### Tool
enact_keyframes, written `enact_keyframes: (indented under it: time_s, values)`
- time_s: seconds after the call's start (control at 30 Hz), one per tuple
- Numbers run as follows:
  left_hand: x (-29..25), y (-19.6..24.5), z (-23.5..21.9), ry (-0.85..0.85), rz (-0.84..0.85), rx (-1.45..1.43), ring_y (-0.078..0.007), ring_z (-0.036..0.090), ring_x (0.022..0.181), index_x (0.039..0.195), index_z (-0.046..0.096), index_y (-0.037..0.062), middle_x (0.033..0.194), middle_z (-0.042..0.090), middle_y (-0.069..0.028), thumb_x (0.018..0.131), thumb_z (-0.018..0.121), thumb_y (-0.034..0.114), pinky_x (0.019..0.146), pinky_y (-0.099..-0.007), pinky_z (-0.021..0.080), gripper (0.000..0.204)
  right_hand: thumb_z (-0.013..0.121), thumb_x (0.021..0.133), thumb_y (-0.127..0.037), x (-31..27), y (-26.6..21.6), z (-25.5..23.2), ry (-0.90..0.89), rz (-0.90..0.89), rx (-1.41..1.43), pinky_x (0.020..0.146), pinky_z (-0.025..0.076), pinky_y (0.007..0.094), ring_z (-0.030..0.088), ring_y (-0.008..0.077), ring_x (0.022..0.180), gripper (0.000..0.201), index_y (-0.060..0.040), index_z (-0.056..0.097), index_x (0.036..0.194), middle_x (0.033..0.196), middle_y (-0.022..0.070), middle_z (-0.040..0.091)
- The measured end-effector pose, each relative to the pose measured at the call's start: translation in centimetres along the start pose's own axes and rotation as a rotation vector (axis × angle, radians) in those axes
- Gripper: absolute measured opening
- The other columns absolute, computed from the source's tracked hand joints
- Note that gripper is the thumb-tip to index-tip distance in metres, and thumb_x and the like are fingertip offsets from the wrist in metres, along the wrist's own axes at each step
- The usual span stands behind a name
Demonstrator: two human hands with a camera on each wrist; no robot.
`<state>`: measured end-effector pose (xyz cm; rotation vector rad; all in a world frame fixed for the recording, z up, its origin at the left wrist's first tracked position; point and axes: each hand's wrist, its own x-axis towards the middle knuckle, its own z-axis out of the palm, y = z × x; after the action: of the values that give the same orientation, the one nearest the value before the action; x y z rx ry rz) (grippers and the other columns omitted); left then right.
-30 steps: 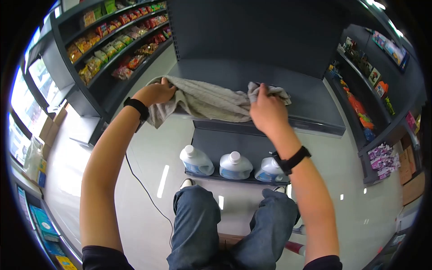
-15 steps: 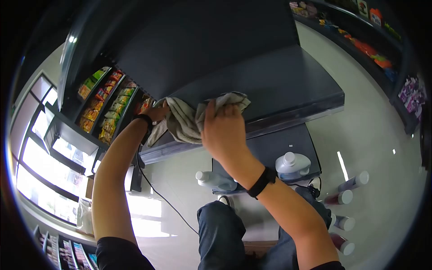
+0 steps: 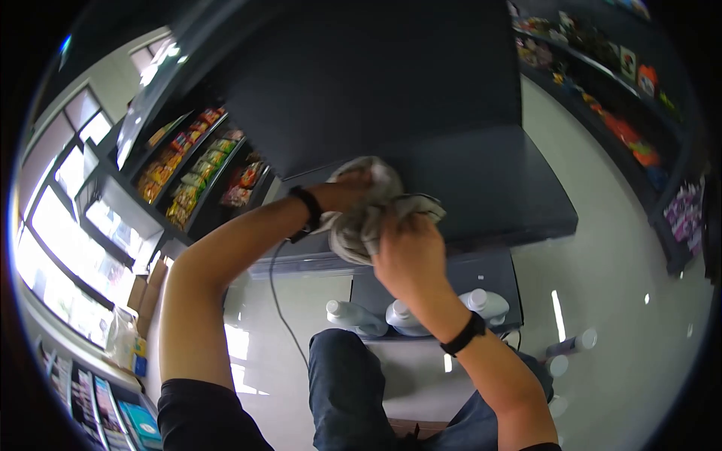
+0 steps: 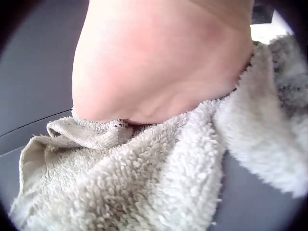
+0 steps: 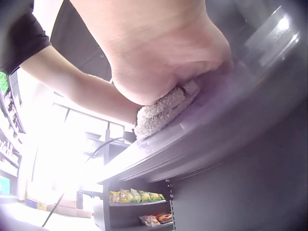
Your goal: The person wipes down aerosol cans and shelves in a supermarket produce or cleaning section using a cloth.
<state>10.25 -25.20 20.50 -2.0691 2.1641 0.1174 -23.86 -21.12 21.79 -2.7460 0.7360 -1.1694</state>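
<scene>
A grey-beige terry towel (image 3: pixel 351 239) lies bunched on the dark shelf board (image 3: pixel 481 180) near its front edge. My left hand (image 3: pixel 347 194) grips its far part, the fingers partly sunk in the folds. Closer to the edge, my right hand (image 3: pixel 412 252) holds another bunched part with bent fingers. In the left wrist view the heel of the left hand (image 4: pixel 159 67) covers its fingers, and towel folds (image 4: pixel 144 178) spread below it. The right wrist view has the right hand (image 5: pixel 163 57) over a thick towel fold (image 5: pixel 161 115) on the board.
Several bottles (image 3: pixel 353 317) with white caps stand on the lower shelf (image 3: pixel 492 270) below the board. A cable (image 3: pixel 282 316) hangs at the left. Snack shelves (image 3: pixel 199 161) rise at the left, another stocked shelf (image 3: pixel 602 83) at the right. Clear-lidded containers (image 3: pixel 575 342) are on the floor.
The towel, stretched between my hands a second ago, came down onto the board and bunched up. Since half a second ago the left hand has moved right, close to the right hand.
</scene>
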Motion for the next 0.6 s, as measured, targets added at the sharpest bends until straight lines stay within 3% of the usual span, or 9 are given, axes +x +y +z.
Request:
enact_keyframes:
  time_s: [0.03,0.13,0.2,0.23,0.3,0.33,0.4,0.47,0.6]
  values:
    - [-1.0,5.6,-2.3,-0.017,-0.104,0.218,-0.0257,0.040,0.146,0.153,0.043,0.0092,0.155,0.045,-0.0159,0.110,0.036,0.041,0.121,-0.0380,0.032,0.054,0.065,0.087,-0.032,0.2,0.2,-0.3,-0.028,0.036,-0.006,0.095,0.049,0.0428,0.067,0.0354,0.099,0.059,0.0068,0.057,0.132,0.097,0.0215,0.072]
    - [-3.5,10.3,-4.7,0.080,-0.133,0.104,-0.0310,0.048,0.141,0.149,0.046,0.0061,0.145,0.054,-0.0195,0.109,0.039,0.036,0.116,-0.0393,0.040,0.051,0.066,0.086,-0.027,1.3,0.5,-2.9,-0.170,0.118,0.001,0.079,0.057,0.0434,0.071,0.0352,0.091,0.043,0.0025,0.059,0.117,0.089,0.0199,0.073]
    - [-5.8,10.8,-5.6,0.005,0.147,-0.025,-0.0396,0.062,0.118,0.147,0.045,-0.0008,0.130,0.059,-0.0270,0.101,0.052,0.026,0.101,-0.0473,0.051,0.054,0.066,0.086,-0.024,1.5,0.9,-3.9,-0.223,0.119,-0.091,0.074,0.059,0.0459,0.072,0.0363,0.088,0.039,0.0019,0.057,0.114,0.086,0.0201,0.072]
    - [-7.5,10.5,-5.4,0.027,0.139,-0.045,-0.0396,0.062,0.118,0.147,0.045,-0.0008,0.130,0.059,-0.0270,0.101,0.052,0.026,0.101,-0.0473,0.051,0.054,0.065,0.086,-0.022,1.5,1.1,-4.2,-0.227,0.101,-0.166,0.074,0.059,0.0476,0.072,0.0372,0.088,0.039,0.0022,0.055,0.115,0.085,0.0204,0.072]
    - [-10.8,10.1,-3.8,0.164,0.423,0.423,-0.0380,0.064,0.107,0.129,0.059,-0.0004,0.116,0.064,-0.0236,0.102,0.051,0.034,0.096,-0.0459,0.052,0.045,0.064,0.087,-0.021,1.9,1.9,-4.4,-0.266,0.150,-0.287,0.074,0.059,0.0493,0.072,0.0386,0.086,0.037,0.0021,0.054,0.114,0.085,0.0212,0.072]
    - [-12.9,10.7,-3.4,0.182,0.418,0.406,-0.0380,0.064,0.107,0.129,0.059,-0.0004,0.116,0.064,-0.0236,0.102,0.051,0.034,0.096,-0.0459,0.052,0.045,0.064,0.088,-0.020,2.2,2.5,-4.5,-0.260,0.195,-0.326,0.074,0.059,0.0509,0.073,0.0395,0.086,0.033,0.0014,0.054,0.111,0.084,0.0225,0.073]
    - [-18.0,12.8,-3.3,0.365,0.052,0.031,-0.0377,0.065,0.102,0.117,0.063,0.0009,0.107,0.067,-0.0223,0.104,0.048,0.042,0.093,-0.0472,0.052,0.046,0.056,0.095,-0.025,3.1,3.2,-4.9,-0.312,0.286,-0.414,0.076,0.058,0.0525,0.072,0.0416,0.090,0.031,0.0010,0.055,0.112,0.088,0.0245,0.073]
    - [-21.0,13.1,-2.8,0.428,0.033,0.001,-0.0367,0.065,0.099,0.120,0.063,0.0014,0.103,0.067,-0.0224,0.105,0.045,0.047,0.091,-0.0472,0.050,0.052,0.051,0.098,-0.026,3.9,4.3,-4.9,-0.373,0.314,-0.444,0.082,0.057,0.0536,0.071,0.0440,0.092,0.036,0.0020,0.055,0.120,0.094,0.0258,0.073]
    - [-24.1,10.9,-1.3,0.590,-0.148,0.056,-0.0364,0.066,0.097,0.113,0.063,0.0045,0.098,0.068,-0.0185,0.102,0.051,0.044,0.089,-0.0474,0.050,0.043,0.049,0.098,-0.024,4.2,4.5,-4.1,-0.436,0.333,-0.465,0.087,0.055,0.0537,0.070,0.0451,0.096,0.043,0.0030,0.052,0.130,0.100,0.0267,0.073]
